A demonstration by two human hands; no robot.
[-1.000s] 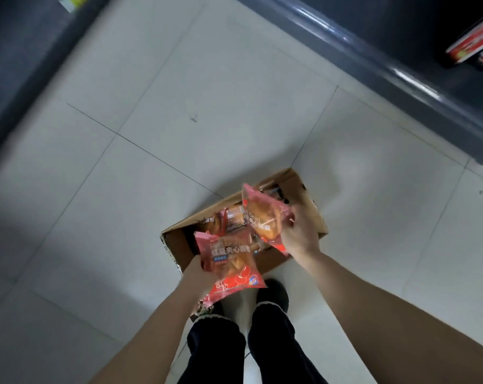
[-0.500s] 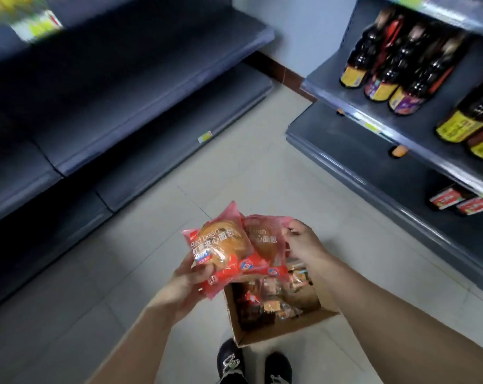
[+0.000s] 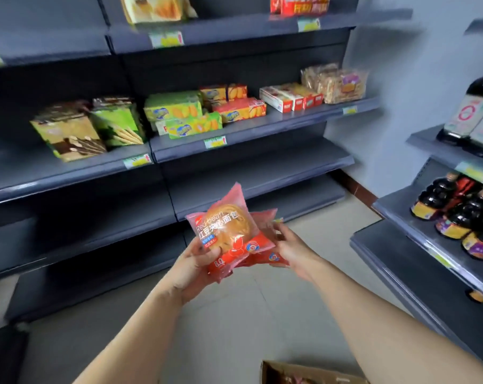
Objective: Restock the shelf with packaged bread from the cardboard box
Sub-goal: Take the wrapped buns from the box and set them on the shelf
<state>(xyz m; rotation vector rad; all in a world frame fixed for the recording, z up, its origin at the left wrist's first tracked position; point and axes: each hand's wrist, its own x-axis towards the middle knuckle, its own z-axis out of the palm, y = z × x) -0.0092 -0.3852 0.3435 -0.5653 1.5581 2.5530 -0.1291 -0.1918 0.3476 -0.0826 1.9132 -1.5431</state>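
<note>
My left hand (image 3: 192, 268) grips a pink-red packet of red bean bread (image 3: 226, 231), held upright in the middle of the view. Behind it is a second bread packet (image 3: 265, 221), mostly hidden, and my right hand (image 3: 291, 246) holds it by its right edge. Both packets overlap in front of the dark grey shelf unit (image 3: 251, 187). The cardboard box (image 3: 279, 370) shows only its top edge at the bottom of the frame, on the floor between my arms.
Boxes of biscuits (image 3: 196, 112) and wafer sticks (image 3: 68, 131) fill the shelf at chest height. The two lower shelves (image 3: 96, 231) on the left unit carry nothing. Dark bottles (image 3: 456, 214) stand on a rack at the right. Pale tiles cover the floor (image 3: 234, 314).
The view has swung up from the box on the floor to the shelves. Both hands rose with the two bread packets, which came together and now overlap.
</note>
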